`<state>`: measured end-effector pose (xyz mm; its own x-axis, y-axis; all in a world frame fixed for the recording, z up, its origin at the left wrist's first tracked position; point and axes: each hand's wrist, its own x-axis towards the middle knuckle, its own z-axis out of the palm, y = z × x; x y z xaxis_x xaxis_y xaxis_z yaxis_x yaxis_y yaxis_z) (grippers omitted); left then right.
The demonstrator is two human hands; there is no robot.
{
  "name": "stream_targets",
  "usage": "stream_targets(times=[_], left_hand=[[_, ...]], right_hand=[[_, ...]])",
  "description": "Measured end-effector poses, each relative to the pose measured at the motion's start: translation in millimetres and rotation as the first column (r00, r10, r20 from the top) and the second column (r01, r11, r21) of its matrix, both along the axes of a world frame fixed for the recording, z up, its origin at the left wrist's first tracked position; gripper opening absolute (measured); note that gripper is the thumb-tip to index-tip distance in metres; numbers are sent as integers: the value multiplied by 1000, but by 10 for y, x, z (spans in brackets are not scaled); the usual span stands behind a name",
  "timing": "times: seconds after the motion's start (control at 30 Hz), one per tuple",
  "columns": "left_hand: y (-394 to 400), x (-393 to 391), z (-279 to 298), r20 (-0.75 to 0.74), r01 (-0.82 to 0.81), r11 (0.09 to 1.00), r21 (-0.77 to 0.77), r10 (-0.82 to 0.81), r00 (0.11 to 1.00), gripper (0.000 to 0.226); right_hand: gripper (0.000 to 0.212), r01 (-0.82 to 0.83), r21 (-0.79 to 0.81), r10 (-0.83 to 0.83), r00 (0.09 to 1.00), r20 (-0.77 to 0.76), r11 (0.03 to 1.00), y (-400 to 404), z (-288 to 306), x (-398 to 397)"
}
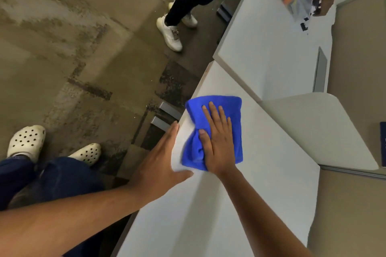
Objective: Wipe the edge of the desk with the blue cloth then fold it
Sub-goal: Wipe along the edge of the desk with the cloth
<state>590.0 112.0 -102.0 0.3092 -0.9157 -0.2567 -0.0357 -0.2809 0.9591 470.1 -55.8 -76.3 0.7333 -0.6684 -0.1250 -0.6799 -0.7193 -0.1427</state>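
The blue cloth (228, 108) lies bunched on the white desk (208, 204), close to the desk's left edge. My right hand (218, 142) presses flat on the cloth, fingers spread and pointing away from me. My left hand (160, 160) rests against the desk's left edge beside the cloth, fingers straight along the edge and thumb on the desktop. It holds nothing.
A second white desk (267, 48) adjoins at the back, where another person's legs and white shoes (170, 32) stand. A beige partition (317, 127) rises on the right. My feet in white clogs (27, 142) are on the floor at left.
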Motion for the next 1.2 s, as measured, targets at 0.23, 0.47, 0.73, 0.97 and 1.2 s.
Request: stream_targets(times=[0.23,0.47,0.73,0.97,1.2], left_hand=[[31,26,84,21,3,999,45,-4,1000,119],[64,34,13,46,35,997,-71,-32,998,109],[90,22,-79,456,198,899,-389,1,890,44],[153,283,-249,532,465,764,-448,-191,825,43],[-136,541,-205,723,758,546,-357,-352,594,55]], right_hand=[[57,277,8,-275,951,144,961,-986,50,800],[40,354,-129,-352,935,38,926,-1175,76,1513],[44,-249,93,250,968,8,964,-533,153,857],[61,-841,59,835,523,-170,538,-1268,174,1065],[45,-318,-94,325,944,64,943,-1378,119,1448]])
